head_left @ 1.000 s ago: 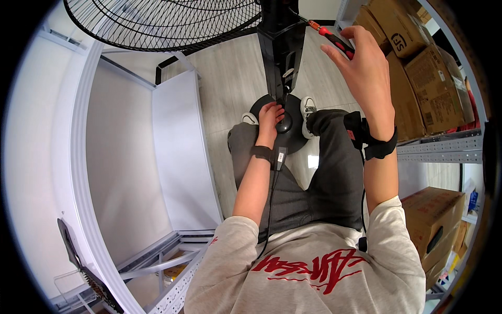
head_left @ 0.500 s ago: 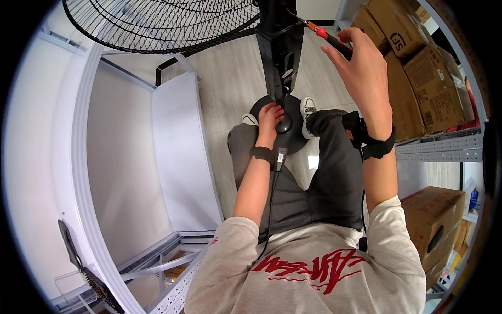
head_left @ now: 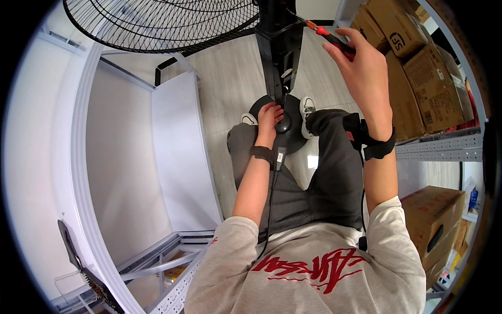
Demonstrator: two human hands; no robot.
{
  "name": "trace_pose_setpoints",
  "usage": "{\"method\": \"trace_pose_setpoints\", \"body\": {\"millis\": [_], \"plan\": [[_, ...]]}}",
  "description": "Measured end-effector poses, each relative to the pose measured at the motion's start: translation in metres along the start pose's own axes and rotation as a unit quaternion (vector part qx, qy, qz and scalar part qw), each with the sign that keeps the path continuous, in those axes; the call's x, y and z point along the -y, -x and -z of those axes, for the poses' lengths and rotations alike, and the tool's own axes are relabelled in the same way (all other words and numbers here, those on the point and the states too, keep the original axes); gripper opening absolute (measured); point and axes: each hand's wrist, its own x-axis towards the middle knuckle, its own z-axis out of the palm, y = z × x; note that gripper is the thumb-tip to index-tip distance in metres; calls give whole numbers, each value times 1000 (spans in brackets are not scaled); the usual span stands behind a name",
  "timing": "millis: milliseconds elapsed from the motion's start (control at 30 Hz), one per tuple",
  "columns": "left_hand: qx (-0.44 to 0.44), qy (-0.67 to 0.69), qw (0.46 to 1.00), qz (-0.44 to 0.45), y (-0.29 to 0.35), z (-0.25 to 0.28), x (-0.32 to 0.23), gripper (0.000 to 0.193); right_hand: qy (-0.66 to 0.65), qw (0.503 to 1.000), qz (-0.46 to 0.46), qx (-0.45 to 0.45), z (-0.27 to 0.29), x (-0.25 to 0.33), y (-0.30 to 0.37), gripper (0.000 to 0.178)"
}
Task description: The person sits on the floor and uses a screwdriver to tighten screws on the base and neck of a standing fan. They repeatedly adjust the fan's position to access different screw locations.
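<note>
A black standing fan is in front of me, its wire cage (head_left: 172,23) at the upper left and its upright column (head_left: 278,57) in the middle. Between thumb and fingers, my right hand (head_left: 363,70) grips a red-and-black screwdriver (head_left: 330,38), whose shaft points left to the top of the column. Low on the fan, my left hand (head_left: 268,119) rests with curled fingers against the stem, just above the round base (head_left: 293,138). Whatever those fingers close on is hidden. A band with a cable circles each wrist.
Stacked cardboard boxes (head_left: 436,86) fill the metal shelf on the right, and another large carton (head_left: 429,222) stands below. White shelving (head_left: 180,152) runs along the left. A hairbrush (head_left: 86,269) hangs at the lower left. My shoes flank the fan base.
My right fingers have shifted slightly around the screwdriver handle, which has turned a little. The left hand and the fan stay almost where they were.
</note>
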Motion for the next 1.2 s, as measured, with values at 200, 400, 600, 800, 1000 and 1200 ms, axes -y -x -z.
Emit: {"method": "trace_pose_setpoints", "body": {"millis": [200,400,600,800,1000,1200], "plan": [[-3,-2,1000,2,3,-2,-3,27,11,998,60,-35,-7,-8,-1,26],[0,3,1000,1,2,0,-2,28,-90,984,-117,101,0,-2,-8,31],[-9,0,1000,1,1,2,-3,31,7,1000,-14,22,-1,-1,-4,32],[-1,-9,1000,0,3,0,-2,32,-8,996,-74,58,-8,-10,-8,33],[2,3,1000,0,2,1,-2,29,-112,980,-127,104,1,-9,-16,36],[7,-11,1000,2,3,0,-3,33,19,999,30,-9,-6,-9,-7,41]]}}
